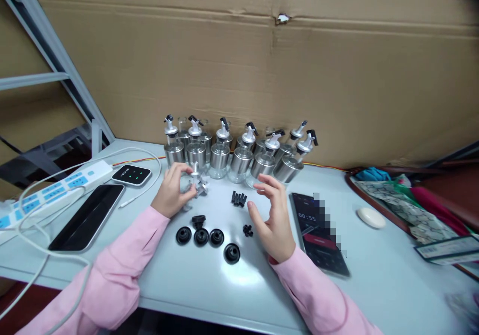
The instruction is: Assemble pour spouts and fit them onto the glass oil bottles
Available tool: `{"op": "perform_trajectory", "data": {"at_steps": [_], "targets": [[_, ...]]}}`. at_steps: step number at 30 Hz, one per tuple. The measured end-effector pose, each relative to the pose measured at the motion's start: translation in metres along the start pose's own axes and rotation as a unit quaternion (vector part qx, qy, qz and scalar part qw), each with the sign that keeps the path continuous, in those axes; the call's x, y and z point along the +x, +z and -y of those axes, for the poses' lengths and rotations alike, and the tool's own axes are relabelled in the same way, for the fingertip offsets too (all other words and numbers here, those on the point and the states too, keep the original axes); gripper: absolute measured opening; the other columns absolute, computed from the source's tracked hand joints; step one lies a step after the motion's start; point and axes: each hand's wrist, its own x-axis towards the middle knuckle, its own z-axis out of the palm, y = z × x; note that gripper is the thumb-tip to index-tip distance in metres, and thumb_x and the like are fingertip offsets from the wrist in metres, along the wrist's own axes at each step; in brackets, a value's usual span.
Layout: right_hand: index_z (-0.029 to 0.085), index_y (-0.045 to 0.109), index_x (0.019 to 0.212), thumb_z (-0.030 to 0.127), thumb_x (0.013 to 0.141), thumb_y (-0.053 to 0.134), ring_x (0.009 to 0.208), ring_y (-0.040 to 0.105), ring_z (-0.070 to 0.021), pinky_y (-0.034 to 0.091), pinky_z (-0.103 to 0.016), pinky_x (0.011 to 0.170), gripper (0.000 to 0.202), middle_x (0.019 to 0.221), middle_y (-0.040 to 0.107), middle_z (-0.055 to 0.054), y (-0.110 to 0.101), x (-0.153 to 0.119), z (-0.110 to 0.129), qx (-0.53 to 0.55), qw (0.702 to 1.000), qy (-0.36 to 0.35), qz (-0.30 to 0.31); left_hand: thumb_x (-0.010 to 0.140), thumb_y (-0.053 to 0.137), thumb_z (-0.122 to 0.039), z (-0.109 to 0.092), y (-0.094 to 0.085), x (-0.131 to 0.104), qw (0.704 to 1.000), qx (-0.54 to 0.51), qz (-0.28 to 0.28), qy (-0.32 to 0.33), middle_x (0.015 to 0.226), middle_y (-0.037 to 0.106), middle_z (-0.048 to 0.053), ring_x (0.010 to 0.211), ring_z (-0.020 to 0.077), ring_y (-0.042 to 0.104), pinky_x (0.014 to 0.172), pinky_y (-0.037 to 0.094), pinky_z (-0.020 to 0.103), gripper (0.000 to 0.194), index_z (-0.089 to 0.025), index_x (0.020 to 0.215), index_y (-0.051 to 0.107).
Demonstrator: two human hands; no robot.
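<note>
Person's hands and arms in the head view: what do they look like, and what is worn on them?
The left hand and right hand are bare, ungloved. The left sleeve and right sleeve are long, plain pink fabric reaching the wrists, with visible creases.

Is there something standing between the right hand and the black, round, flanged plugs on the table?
Yes. A small cluster of tiny black pieces lies between the right hand and the black round plugs. It lies low on the pale table; I see nothing taller there.
</note>
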Motion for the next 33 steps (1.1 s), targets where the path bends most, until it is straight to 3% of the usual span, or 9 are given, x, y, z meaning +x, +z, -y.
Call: {"op": "perform_trajectory", "data": {"at_steps": [6,11,16,23,33], "targets": [[0.022,0.049,0.099,0.018,0.082,0.048,0.115,0.044,-0.0266,0.038,-0.051,0.094,0.018,0.12,0.043,-0.012,0.0,0.0,0.002,-0.021,0.999,-0.005,0.033,0.074,0.051,-0.013,-0.033,0.005,-0.01,0.988,-0.079,0.027,0.128,0.093,0.053,0.007,0.089,0.0187,0.055,0.078,0.047,0.031,0.025,-0.019,0.098,0.045],[0.022,0.054,0.097,0.02,0.084,0.049,0.113,0.046,-0.0257,0.039,-0.048,0.093,0.014,0.116,0.047,-0.011,0.001,0.0,0.003,-0.017,0.998,-0.008,0.057,0.075,0.05,-0.012,-0.046,0.007,-0.017,0.973,-0.092,0.056,0.202,0.091,0.055,0.007,0.089,0.0192,0.057,0.078,0.05,0.033,0.028,-0.018,0.102,0.045],[0.022,0.058,0.096,0.025,0.085,0.05,0.109,0.05,-0.0258,0.045,-0.045,0.086,0.014,0.116,0.048,-0.011,0.003,-0.002,0.003,-0.007,0.997,-0.005,0.075,0.073,0.05,-0.01,-0.05,0.008,-0.023,0.967,-0.104,0.086,0.217,0.094,0.057,0.008,0.087,0.0185,0.058,0.078,0.05,0.032,0.031,-0.019,0.103,0.048],[0.022,0.06,0.087,0.019,0.084,0.051,0.103,0.05,-0.0239,0.044,-0.044,0.085,0.01,0.105,0.055,-0.009,0.004,-0.001,0.002,-0.012,0.996,-0.054,0.073,0.073,0.05,-0.01,-0.054,0.009,-0.025,0.961,-0.12,0.101,0.227,0.093,0.058,0.008,0.084,0.0175,0.059,0.074,0.051,0.03,0.032,-0.019,0.104,0.047],[0.022,0.064,0.08,0.019,0.082,0.055,0.086,0.053,-0.0212,0.044,-0.04,0.077,0.009,0.085,0.059,-0.005,0.001,0.001,0.007,0.016,0.997,-0.013,0.073,0.077,0.053,-0.018,-0.054,0.008,-0.026,0.956,-0.158,0.12,0.214,0.097,0.057,0.01,0.089,0.0189,0.058,0.077,0.051,0.031,0.03,-0.019,0.107,0.046]]}}
